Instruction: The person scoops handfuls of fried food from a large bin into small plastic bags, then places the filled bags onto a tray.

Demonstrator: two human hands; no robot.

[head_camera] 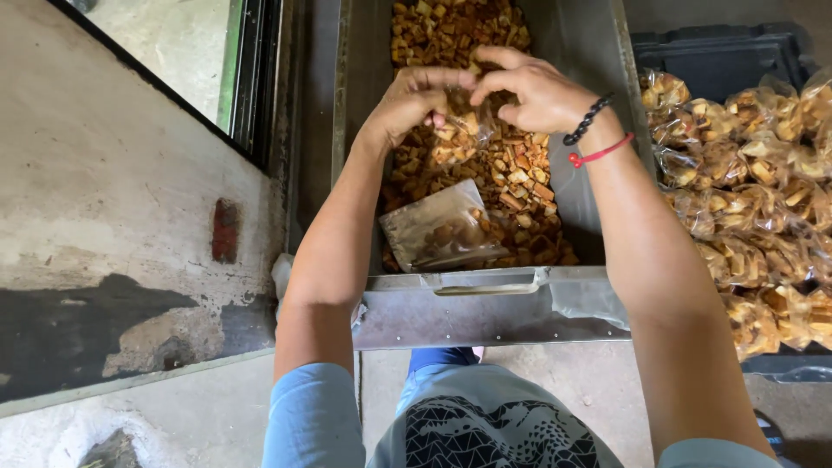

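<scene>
L hand [407, 102]: fingers curled tight, pinching the top of a small clear bag [458, 130] from its left side.
R hand [533, 91]: also closed narrow on the same bag top, thumb + forefinger meeting the L fingertips; black bead bracelet [588, 120] and red cord [600, 153] on the wrist.
Bag in hand: just under both hands, between them, hanging over the loose fried snack pieces [511, 173]. Partly filled w/ the same golden-brown chunks.
Bag axis: long axis approx. vertical, mouth up at the fingertips, filled bottom pointing down toward the heap. Exact tilt hard to tell from above.
Doing it well (judgement): keep the mouth gathered evenly btwn both pinches, hold the neck above the fill line, let the weight hang straight so pieces don't spill back out.
2nd bag [442, 230]: lies flat on the heap, nearer the body than the hands, some pieces inside, untouched.
Metal tray [485, 308]: holds the heap; front rim w/ handle close to the person's knees.
Finished bags [745, 199]: piled to the right of the R forearm, well apart from the hands.
Floor/wall: concrete, off to the left of the L arm.
</scene>
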